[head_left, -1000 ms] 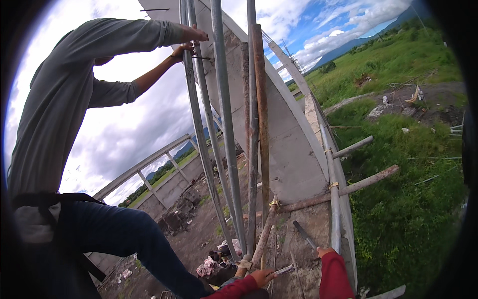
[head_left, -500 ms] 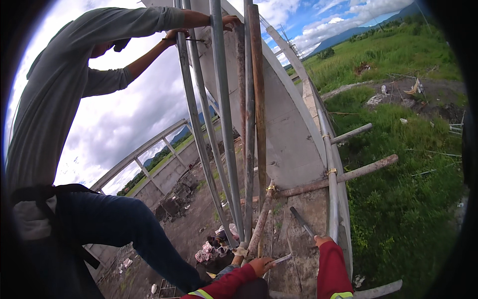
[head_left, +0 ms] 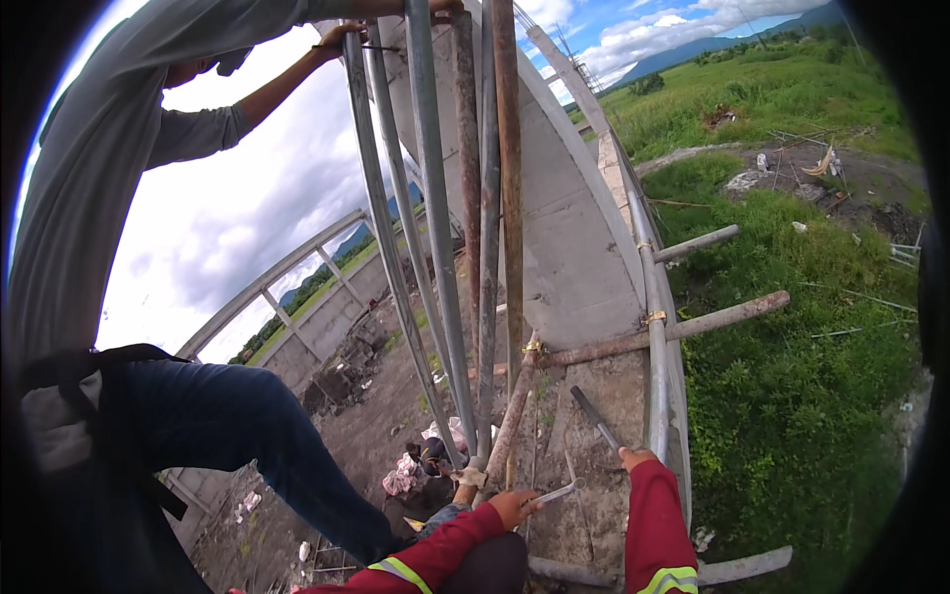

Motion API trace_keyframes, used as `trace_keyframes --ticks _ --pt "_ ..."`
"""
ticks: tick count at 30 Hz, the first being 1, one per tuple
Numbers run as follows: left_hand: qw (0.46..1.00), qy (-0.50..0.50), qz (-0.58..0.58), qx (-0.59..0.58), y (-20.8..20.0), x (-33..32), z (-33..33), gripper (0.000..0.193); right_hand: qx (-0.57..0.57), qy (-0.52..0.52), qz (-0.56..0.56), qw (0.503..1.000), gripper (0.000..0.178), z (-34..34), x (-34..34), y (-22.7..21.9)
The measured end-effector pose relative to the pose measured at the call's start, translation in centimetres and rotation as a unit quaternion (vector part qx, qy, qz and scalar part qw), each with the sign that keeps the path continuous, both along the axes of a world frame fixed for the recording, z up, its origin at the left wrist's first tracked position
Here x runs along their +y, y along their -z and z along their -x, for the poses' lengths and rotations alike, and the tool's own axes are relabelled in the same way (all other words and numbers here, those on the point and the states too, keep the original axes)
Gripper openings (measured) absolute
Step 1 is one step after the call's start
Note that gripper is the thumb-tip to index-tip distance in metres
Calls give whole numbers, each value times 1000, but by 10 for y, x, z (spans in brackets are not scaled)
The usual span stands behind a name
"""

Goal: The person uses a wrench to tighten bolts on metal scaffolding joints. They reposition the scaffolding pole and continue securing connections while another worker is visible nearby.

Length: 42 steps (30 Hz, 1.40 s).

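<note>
My left hand point(head_left: 513, 507), in a red sleeve, grips a small silver wrench-like tool point(head_left: 556, 491) near the foot of a rusty slanted pipe point(head_left: 510, 436). Just to the right, my right hand point(head_left: 634, 458) holds the lower end of a dark metal rod point(head_left: 594, 420) that points up and left over the concrete ledge point(head_left: 614, 396). A bundle of upright steel scaffold pipes point(head_left: 435, 247) rises right above both hands.
A co-worker in a grey shirt point(head_left: 89, 198) and blue jeans stands at the left, both hands high on the pipes point(head_left: 341, 35). A curved concrete wall point(head_left: 564, 228) lies behind. Horizontal pipes point(head_left: 727, 317) jut right over grass far below point(head_left: 792, 396). Rubble lies on the dirt ground point(head_left: 346, 376).
The view has tilted down and nearer to the pipes. My two hands have risen into view at the pipe's foot. The co-worker's hands have shifted right along the pipe tops.
</note>
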<state>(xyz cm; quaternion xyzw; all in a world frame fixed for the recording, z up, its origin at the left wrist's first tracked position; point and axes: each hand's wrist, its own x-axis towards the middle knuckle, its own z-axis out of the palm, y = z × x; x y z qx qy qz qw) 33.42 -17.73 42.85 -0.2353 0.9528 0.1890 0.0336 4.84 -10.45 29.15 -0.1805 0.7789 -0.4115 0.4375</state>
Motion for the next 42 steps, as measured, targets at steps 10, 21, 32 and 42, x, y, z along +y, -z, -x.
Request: trace_keyframes --ticks 10,21,32,42 --pt "999 -24 -1 32 -1 1 -3 34 -10 11 29 999 59 -1 -4 9" --pt "996 -90 -18 9 6 -7 -5 34 -9 13 -3 1000 60 -2 5 -11" --pt "998 -47 -21 27 7 -7 -2 29 -10 13 26 1000 62 -1 4 -6" --pt "987 -90 20 135 -2 -10 -1 31 133 86 95 983 72 -3 14 -17"
